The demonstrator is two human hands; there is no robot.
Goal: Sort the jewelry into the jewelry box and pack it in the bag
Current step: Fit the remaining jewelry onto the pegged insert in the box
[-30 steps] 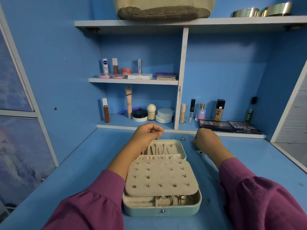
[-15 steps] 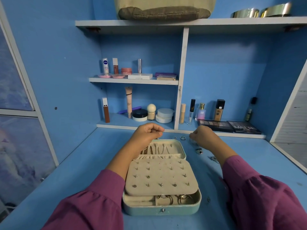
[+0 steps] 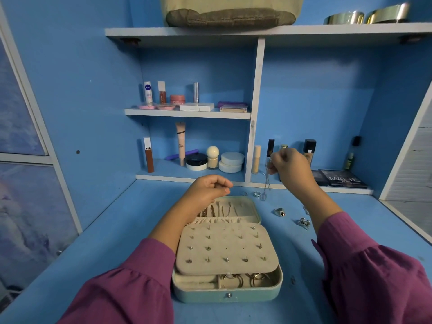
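The teal jewelry box (image 3: 233,296) lies open on the blue desk. A beige earring panel (image 3: 224,249) studded with several earrings covers its base, and rings (image 3: 257,278) show in the front slots. Gold chains (image 3: 217,210) lie in the lid. My left hand (image 3: 208,189) hovers over the lid's far edge, fingers curled, thumb against forefinger; what it holds is hidden. Raised to the right of the box, my right hand (image 3: 292,169) pinches a silver chain (image 3: 266,183) that dangles to the desk. The olive bag (image 3: 231,17) sits on the top shelf.
Loose silver pieces lie on the desk right of the box: a chunky ring (image 3: 279,212), a cluster (image 3: 304,222) and small rings (image 3: 256,194) behind the lid. Cosmetics fill the shelves behind, and palettes (image 3: 341,180) lie at the right. Two metal tins (image 3: 364,17) stand on the top shelf.
My right hand has risen from the desk, up and to the right, lifting the silver chain with it. My left hand has stayed over the lid.
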